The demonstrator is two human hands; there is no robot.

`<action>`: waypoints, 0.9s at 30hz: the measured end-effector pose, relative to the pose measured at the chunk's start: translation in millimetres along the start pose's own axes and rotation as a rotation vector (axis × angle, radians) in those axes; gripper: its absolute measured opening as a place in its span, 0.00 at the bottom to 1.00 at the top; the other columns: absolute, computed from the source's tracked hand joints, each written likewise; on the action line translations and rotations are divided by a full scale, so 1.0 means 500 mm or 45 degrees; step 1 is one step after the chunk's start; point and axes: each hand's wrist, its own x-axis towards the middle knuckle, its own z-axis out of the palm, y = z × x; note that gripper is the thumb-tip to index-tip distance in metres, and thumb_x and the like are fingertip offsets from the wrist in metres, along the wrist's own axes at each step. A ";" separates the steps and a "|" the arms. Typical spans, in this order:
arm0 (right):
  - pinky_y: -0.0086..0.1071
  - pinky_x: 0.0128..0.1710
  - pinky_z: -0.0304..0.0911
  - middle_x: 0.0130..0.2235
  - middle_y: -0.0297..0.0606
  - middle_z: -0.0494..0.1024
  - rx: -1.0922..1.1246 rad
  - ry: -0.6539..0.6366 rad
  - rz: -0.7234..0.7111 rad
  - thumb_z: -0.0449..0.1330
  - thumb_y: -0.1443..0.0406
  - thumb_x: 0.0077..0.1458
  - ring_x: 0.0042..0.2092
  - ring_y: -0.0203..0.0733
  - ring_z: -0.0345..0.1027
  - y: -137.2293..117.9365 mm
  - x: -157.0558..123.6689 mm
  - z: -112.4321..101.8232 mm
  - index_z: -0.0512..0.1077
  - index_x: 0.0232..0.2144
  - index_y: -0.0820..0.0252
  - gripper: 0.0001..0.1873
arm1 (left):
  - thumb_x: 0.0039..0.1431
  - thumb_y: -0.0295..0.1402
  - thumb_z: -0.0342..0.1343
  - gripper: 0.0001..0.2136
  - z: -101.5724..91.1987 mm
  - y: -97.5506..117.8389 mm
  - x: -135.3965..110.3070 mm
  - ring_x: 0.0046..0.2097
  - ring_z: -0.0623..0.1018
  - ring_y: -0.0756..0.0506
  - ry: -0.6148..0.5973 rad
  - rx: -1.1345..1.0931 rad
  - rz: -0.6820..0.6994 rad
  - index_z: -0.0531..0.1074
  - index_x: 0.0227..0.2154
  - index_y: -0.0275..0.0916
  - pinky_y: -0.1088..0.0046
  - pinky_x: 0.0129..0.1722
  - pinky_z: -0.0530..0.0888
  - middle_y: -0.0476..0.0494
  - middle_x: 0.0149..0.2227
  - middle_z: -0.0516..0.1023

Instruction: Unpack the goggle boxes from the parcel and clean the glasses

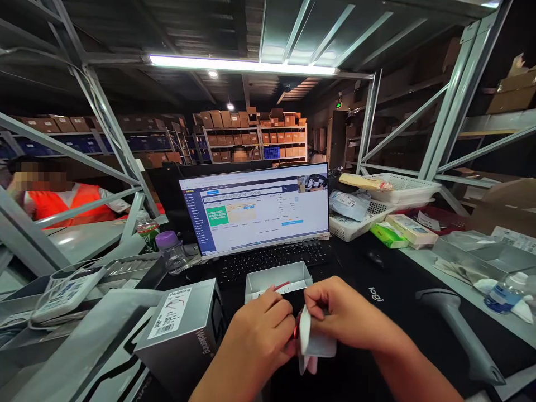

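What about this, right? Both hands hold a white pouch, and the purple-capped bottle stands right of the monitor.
No: the head view shows the purple-capped bottle left of the monitor. The left hand and right hand do hold the white pouch.

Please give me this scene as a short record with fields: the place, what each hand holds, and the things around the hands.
place: warehouse desk, shelves of cartons behind
left hand: pinches the white packet at its left edge, where something red shows
right hand: grips the same packet from above
beyond the hands: open white box, in front of the keyboard
screen: monitor, lit
left side: grey box with a label; bottle with purple cap
right side: scanner lying on the black mat
other person: orange vest, far left
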 end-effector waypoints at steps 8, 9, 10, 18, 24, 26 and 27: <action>0.22 0.20 0.43 0.21 0.21 0.56 0.288 -0.189 -0.048 0.63 0.69 0.47 0.23 0.27 0.46 0.015 0.027 -0.011 0.56 0.21 0.57 0.17 | 0.57 0.19 0.55 0.08 -0.011 0.001 0.001 0.39 0.76 0.46 0.034 0.094 -0.023 0.72 0.30 0.38 0.61 0.53 0.77 0.49 0.31 0.76; 0.23 0.21 0.43 0.21 0.21 0.55 0.270 -0.312 -0.109 0.64 0.69 0.47 0.23 0.27 0.44 0.018 0.032 -0.028 0.55 0.21 0.58 0.18 | 0.58 0.19 0.55 0.07 -0.014 0.000 0.002 0.39 0.76 0.47 0.027 0.086 -0.020 0.72 0.30 0.38 0.61 0.54 0.77 0.50 0.32 0.76; 0.23 0.22 0.44 0.21 0.21 0.54 0.216 -0.421 -0.177 0.64 0.71 0.46 0.24 0.27 0.44 0.021 0.037 -0.046 0.55 0.20 0.58 0.18 | 0.58 0.20 0.56 0.07 -0.017 0.000 0.003 0.39 0.76 0.47 0.008 0.073 -0.020 0.71 0.30 0.39 0.61 0.53 0.78 0.50 0.32 0.77; 0.22 0.25 0.47 0.20 0.21 0.58 -0.036 -0.610 -0.433 0.58 0.78 0.41 0.24 0.27 0.49 0.042 0.028 -0.121 0.59 0.18 0.60 0.13 | 0.54 0.19 0.53 0.09 -0.028 0.002 0.014 0.35 0.76 0.47 -0.026 -0.075 -0.040 0.72 0.32 0.40 0.61 0.50 0.78 0.51 0.32 0.77; 0.23 0.22 0.43 0.19 0.21 0.57 0.310 -0.296 -0.276 0.62 0.75 0.38 0.23 0.26 0.45 0.054 0.031 -0.123 0.58 0.17 0.60 0.15 | 0.60 0.26 0.57 0.04 -0.023 -0.002 0.013 0.34 0.76 0.48 0.045 -0.126 -0.115 0.70 0.31 0.40 0.64 0.50 0.78 0.50 0.32 0.76; 0.23 0.21 0.42 0.19 0.20 0.56 0.407 -0.156 -0.250 0.66 0.70 0.40 0.22 0.26 0.44 0.053 0.037 -0.116 0.56 0.17 0.58 0.19 | 0.62 0.33 0.60 0.07 -0.019 -0.004 0.014 0.34 0.76 0.48 0.095 -0.120 -0.136 0.70 0.31 0.40 0.66 0.46 0.79 0.48 0.32 0.76; 0.23 0.21 0.43 0.18 0.20 0.56 0.430 -0.088 -0.254 0.67 0.67 0.40 0.22 0.26 0.44 0.052 0.040 -0.115 0.55 0.18 0.58 0.21 | 0.63 0.36 0.60 0.08 -0.017 -0.005 0.015 0.34 0.76 0.48 0.129 -0.117 -0.148 0.70 0.31 0.40 0.67 0.44 0.80 0.48 0.32 0.76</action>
